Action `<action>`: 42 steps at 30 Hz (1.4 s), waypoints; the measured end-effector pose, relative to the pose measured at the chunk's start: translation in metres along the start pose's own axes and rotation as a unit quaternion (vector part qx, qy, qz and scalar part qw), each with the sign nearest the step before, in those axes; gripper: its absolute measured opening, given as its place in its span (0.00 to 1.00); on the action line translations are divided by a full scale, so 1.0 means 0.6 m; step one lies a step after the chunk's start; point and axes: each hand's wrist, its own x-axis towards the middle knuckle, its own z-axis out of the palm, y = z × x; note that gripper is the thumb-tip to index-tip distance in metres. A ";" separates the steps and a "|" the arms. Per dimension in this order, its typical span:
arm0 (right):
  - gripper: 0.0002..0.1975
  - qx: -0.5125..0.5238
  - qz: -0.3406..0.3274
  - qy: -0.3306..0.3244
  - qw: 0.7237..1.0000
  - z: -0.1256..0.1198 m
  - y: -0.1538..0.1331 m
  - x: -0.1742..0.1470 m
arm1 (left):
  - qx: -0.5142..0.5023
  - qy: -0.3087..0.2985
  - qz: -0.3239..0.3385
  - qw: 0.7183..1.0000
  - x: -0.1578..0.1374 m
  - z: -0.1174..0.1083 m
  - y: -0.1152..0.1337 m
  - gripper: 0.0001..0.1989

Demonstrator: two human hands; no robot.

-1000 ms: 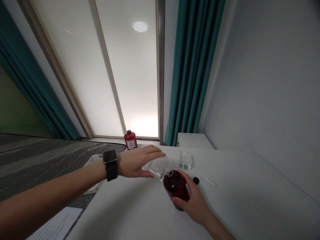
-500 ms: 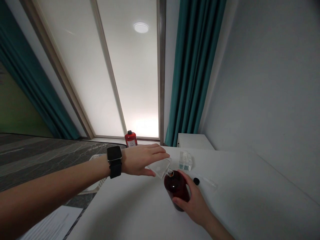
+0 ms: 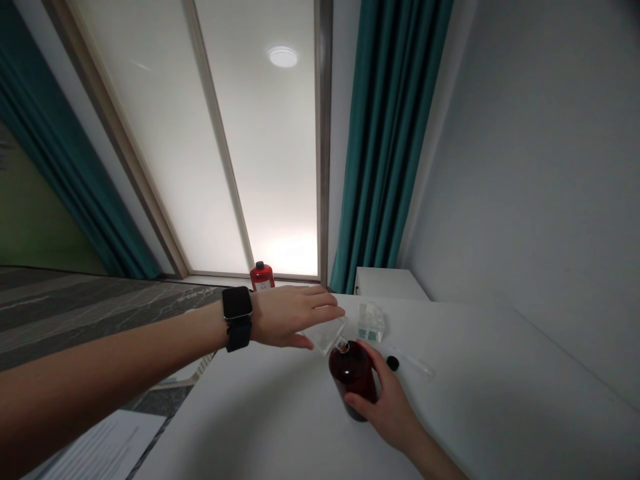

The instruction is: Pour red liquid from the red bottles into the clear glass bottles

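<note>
My left hand (image 3: 293, 315), with a black watch on its wrist, grips a clear, flat-sided bottle (image 3: 326, 335). That bottle is tipped, its threaded neck pointing down to the right at the mouth of a dark red-brown bottle (image 3: 351, 373). Whether liquid flows between them I cannot make out. The fingers and thumb of my right hand (image 3: 383, 397) are wrapped round the dark bottle, which stands on the white table (image 3: 280, 413). Just right of it lies a black cap (image 3: 393, 363).
Behind the dark bottle are small clear containers (image 3: 371, 322) with teal patches. A clear, thin tube-like item (image 3: 420, 365) lies right of the cap. A red bottle (image 3: 262, 276) with a black cap stands at the back, and a printed sheet (image 3: 107, 447) lies lower left.
My left hand and the clear bottle have shifted slightly to the right. My right hand and the dark bottle have stayed nearly still.
</note>
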 end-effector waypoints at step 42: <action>0.37 -0.005 -0.011 0.008 1.000 0.002 0.001 0.002 | 0.112 -0.028 0.009 0.993 0.020 -0.013 0.016 0.35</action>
